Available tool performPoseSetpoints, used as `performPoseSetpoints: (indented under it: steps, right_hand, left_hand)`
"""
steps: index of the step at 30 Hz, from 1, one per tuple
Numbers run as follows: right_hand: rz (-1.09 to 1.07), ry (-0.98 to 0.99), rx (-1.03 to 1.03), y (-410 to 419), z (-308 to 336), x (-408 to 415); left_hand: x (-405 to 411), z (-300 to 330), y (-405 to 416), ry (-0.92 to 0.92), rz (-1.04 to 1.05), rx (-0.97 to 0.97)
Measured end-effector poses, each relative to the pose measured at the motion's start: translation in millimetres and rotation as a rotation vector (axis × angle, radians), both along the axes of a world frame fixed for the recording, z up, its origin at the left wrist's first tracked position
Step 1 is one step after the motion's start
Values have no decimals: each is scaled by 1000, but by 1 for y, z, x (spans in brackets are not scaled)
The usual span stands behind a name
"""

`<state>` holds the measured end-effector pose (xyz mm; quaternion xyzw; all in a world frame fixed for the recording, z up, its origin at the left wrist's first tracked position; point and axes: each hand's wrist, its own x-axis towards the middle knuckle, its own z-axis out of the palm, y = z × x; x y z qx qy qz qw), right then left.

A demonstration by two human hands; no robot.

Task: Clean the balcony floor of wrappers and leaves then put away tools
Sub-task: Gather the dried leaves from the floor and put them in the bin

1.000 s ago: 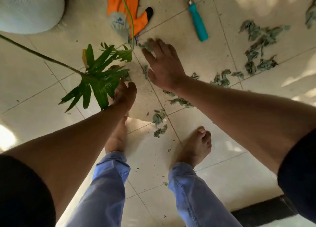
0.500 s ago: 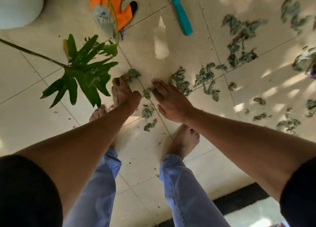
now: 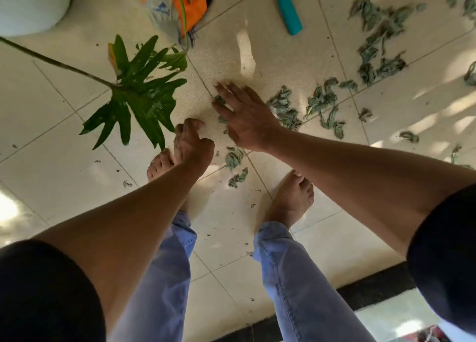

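- The right hand [image 3: 247, 120] lies low over the tiled floor [image 3: 283, 66] with its fingers straight and spread flat, holding nothing; a small scrap of dried leaf shows just under its fingers.
- The left hand [image 3: 192, 146] hangs beside it, nearer the body, with fingers loosely curled and nothing visible in its grip.
- Dried grey-green leaves [image 3: 286, 110] lie scattered on the floor in a loose band that runs from just beside the right hand out toward the upper right, with a denser clump [image 3: 378, 40] farther away.
- Two more crumpled leaf bits [image 3: 235, 168] lie between the bare feet, below the hands.
- A live green plant leaf [image 3: 140, 94] on a long stem reaches in from the left, above the floor and just left of the left hand.
- An orange and grey glove [image 3: 177, 7] lies flat on the floor at the top, well apart from the hands.
- A tool with a teal handle [image 3: 287, 9] lies to the right of the glove; its working end is out of frame.
- A rounded pale pot [image 3: 31, 4] sits in the top left corner.
- The person stands barefoot in blue jeans [image 3: 296, 277], bent over the floor.
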<state>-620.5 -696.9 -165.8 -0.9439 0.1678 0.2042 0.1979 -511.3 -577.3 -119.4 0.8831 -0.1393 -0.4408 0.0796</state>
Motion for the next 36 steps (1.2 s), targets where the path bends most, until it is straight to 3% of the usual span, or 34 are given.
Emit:
performPoseSetpoints:
  steps: [12,19,25,32,36]
  right_hand:
    - [208,87,-68,69,12,-99]
    - [176,82,-123,101,2,-61]
    - [275,108,-161,92,5,-55]
    - [39,-9,-247,50,14,-96]
    - [-344,63,-232,40,17,-108]
  left_hand:
    - [9,-1,23,35,-20,-24]
    - [-4,-1,31,35,-68,-60]
    - [-3,-2,42,88,-101,-72]
    - [-3,2,45,71,-154,-62]
    - [-8,-2,39,117,-129,-103]
